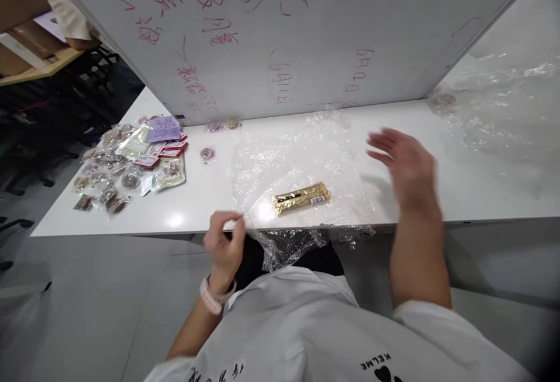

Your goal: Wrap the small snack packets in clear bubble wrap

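Note:
A sheet of clear plastic film (293, 160) lies spread on the white table (481, 189), its near edge hanging over the front. A gold foil packet (301, 197) rests on the film near the table's front edge. My left hand (224, 243) is closed in a pinch on the film's near left corner at the table edge. My right hand (405, 163) hovers over the film's right side, fingers stretched out and apart, holding nothing, and is slightly blurred.
A pile of small wrapped snacks and sachets (131, 160) lies at the table's left end, with a lone wrapped sweet (207, 154) nearer the film. A whiteboard with red writing (271, 32) stands behind. More clear film (503, 108) lies at right.

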`<state>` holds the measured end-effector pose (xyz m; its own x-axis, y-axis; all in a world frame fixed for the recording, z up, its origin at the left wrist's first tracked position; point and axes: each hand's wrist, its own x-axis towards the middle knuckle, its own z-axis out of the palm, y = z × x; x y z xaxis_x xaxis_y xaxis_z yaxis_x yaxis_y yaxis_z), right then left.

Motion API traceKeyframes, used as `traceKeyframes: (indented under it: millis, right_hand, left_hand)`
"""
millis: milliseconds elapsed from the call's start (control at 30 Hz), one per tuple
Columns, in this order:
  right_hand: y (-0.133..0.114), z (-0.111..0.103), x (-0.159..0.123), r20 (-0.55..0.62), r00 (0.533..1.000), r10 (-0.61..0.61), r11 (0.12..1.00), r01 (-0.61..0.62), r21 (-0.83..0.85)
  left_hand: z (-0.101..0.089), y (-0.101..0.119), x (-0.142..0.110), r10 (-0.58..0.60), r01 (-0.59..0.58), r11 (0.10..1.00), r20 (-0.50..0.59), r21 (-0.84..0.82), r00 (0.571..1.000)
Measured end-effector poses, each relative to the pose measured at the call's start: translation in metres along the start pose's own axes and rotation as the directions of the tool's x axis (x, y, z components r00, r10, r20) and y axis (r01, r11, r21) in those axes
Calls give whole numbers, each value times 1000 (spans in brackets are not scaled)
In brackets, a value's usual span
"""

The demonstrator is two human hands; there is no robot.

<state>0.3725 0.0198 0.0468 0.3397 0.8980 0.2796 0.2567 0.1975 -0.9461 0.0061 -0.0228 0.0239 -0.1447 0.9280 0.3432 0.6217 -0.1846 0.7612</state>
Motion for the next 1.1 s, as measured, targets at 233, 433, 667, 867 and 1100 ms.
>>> traceKeyframes:
  millis: [233, 433, 667, 867, 1100]
  right_hand:
    - [52, -37, -158, 257, 744, 618, 759, -649, 52]
    - [58, 24, -153, 603, 688, 405, 830, -553, 73]
    - [3, 31, -99, 576, 803, 152, 931, -313, 190]
    - [2, 58, -54, 514, 851, -106, 974, 192, -118]
    - [27, 51, -50, 623, 775, -103, 838, 405, -366]
  left_hand:
    - [1, -64, -74, -543, 794, 449, 581, -409, 606]
    - [20, -23, -34, -110, 819, 477, 903, -319, 416]
    - [10, 4, 9, -19, 841, 411, 919, -351, 393]
    - [39, 16, 31, 69, 571, 515, 695, -639, 716]
    - [53, 7, 17, 296, -208, 954, 566, -217, 770]
